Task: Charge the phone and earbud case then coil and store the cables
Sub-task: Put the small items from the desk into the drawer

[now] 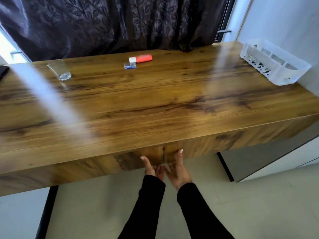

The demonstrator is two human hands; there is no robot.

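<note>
Dark patterned curtains are hanging behind a wooden desk, which is carrying a drinking glass far left, an orange-and-white object beside a small blue box at the far middle, and a white basket far right. No phone, earbud case or cable is showing — the task seems barely begun. The left hand and right hand are reaching at the desk's near front panel, each grip spread, holding nothing.

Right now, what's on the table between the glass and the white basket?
In the head view, an orange-red object with a white cap and a small blue box lie near the far edge, between the glass and the white basket. The remaining tabletop is bare wood.
</note>
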